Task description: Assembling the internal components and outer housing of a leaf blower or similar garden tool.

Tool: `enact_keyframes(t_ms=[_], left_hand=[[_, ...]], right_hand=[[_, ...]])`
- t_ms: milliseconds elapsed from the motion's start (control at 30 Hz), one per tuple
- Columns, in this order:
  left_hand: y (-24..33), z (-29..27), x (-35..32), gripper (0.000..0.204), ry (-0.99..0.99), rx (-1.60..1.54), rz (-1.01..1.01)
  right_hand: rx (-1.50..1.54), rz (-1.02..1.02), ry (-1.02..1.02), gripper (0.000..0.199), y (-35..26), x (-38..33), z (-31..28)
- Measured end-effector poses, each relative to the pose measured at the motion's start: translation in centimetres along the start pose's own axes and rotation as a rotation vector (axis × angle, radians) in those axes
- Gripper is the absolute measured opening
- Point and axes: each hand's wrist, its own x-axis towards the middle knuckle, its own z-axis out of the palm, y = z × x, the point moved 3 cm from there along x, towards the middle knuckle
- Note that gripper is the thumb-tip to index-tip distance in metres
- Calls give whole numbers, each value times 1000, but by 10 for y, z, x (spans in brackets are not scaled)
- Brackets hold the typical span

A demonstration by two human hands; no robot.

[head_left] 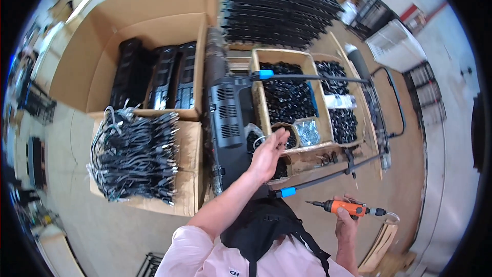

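My right hand (344, 217) grips an orange pneumatic screwdriver (348, 208), its dark bit pointing left and an air hose fitted at its rear. My left hand (269, 156) reaches over the near edge of a wooden parts box (256, 103), above small containers of dark parts. Its fingers are stretched out, and nothing shows in them. Beside it lies a clear bag of small silvery hardware (307, 132). Across the box extends a black tubular frame (328, 176) with blue clips (288, 192). The frame meets a black vented housing (227, 115) to the left of my hand.
Left of the housing, a cardboard box (128, 25) holds black plastic covers (165, 79). Bundled black cables (136, 156) lie on cardboard in front of it. Black metal frames (279, 7) are stacked at the back. Small black parts (287, 90) fill the wooden box's compartments.
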Motion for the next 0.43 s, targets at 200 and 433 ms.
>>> enact_keyframes(t_ms=[200,433], left_hand=[[-15,-1,53,65,10,429,120],[-67,-14,9,69,-136,901,-208]], right_hand=[[28,111,265,59,54,-31,-80],[417,351,377,58,189,26,-140]])
